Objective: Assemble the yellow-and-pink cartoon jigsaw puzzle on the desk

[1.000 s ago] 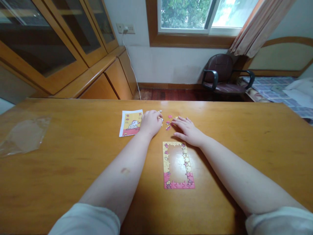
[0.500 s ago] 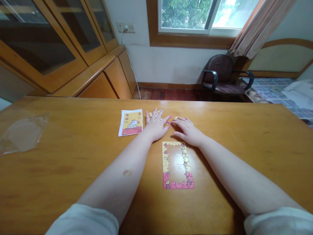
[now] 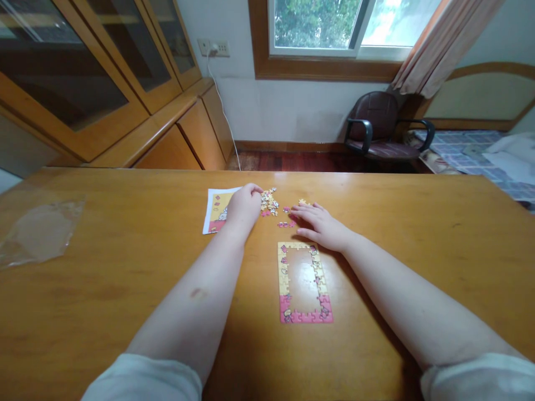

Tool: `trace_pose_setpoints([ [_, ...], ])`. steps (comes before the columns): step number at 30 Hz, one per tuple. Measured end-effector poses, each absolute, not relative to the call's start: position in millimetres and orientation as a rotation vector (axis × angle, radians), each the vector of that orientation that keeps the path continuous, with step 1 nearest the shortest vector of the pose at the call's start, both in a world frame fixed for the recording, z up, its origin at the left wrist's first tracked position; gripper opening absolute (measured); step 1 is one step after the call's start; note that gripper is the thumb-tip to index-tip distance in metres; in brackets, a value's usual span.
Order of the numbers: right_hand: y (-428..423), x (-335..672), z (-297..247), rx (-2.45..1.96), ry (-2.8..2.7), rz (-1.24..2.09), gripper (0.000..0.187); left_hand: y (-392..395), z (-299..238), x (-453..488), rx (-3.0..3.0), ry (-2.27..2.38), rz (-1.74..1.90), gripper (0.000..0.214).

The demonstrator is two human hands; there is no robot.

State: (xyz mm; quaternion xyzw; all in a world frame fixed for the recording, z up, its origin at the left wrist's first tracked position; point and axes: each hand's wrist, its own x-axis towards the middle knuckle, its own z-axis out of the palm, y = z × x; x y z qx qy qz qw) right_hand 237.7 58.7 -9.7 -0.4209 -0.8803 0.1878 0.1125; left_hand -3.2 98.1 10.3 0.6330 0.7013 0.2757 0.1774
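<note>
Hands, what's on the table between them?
A small heap of puzzle pieces by the left hand and a few pink pieces near the right hand, seen in the head view.

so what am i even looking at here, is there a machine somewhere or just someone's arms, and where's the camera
There is no machine, only a person working with two bare hands. Every picture comes from one camera worn on that person's head, looking forward and down, so the arms reach in from the bottom edge. On the wooden table lie a jigsaw frame with its middle unfilled, a heap of loose pieces, a picture card and a clear plastic bag. The left hand is curled over the card's edge, fingers at the heap; whether its grip holds a piece cannot be told. The right hand lies flat and open just beyond the frame.
</note>
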Motion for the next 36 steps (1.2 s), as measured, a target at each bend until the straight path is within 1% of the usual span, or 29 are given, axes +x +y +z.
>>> trace_pose_setpoints([
  [4,56.9,236.0,-9.3,-1.261,-2.632,0.529,0.069,86.2,23.3,12.5,1.972,2.148,0.354,0.032],
  [7,55.3,234.0,-10.6,-1.263,-2.645,0.506,0.076,76.6,28.3,29.8,2.08,2.155,0.126,0.035],
  [11,53.8,231.7,-11.9,-1.256,-2.64,0.504,0.08,66.8,30.2,42.9,2.159,2.094,0.045,0.032],
  [16,51.8,229.5,-11.7,-1.267,-2.644,0.479,0.081,61.3,32.8,43.6,2.183,2.132,0.141,0.032],
  [19,48.7,226.3,-10.8,-1.245,-2.68,0.447,0.083,58.6,33.8,46.0,2.108,2.134,0.021,0.03],
  [22,46.1,222.9,-10.2,-1.221,-2.7,0.428,0.086,52.5,35.4,53.9,2.119,2.054,-0.097,0.028],
  [25,46.1,222.3,-11.1,-1.22,-2.691,0.446,0.084,44.6,38.5,63.0,2.184,1.914,-0.178,0.027],
  [28,48.1,224.5,-13.0,-1.221,-2.656,0.485,0.079,41.5,39.4,65.6,2.236,1.879,-0.081,0.026],
  [30,49.7,226.3,-14.3,-1.219,-2.621,0.502,0.075,44.5,36.1,61.2,2.245,1.977,0.058,0.025],
  [34,52.5,228.7,-16.7,-1.223,-2.553,0.507,0.067,60.2,17.8,42.2,2.294,2.122,0.299,0.037],
  [36,53.8,229.7,-18.2,-1.241,-2.505,0.511,0.064,69.1,6.0,33.5,2.286,2.088,0.345,0.046],
])
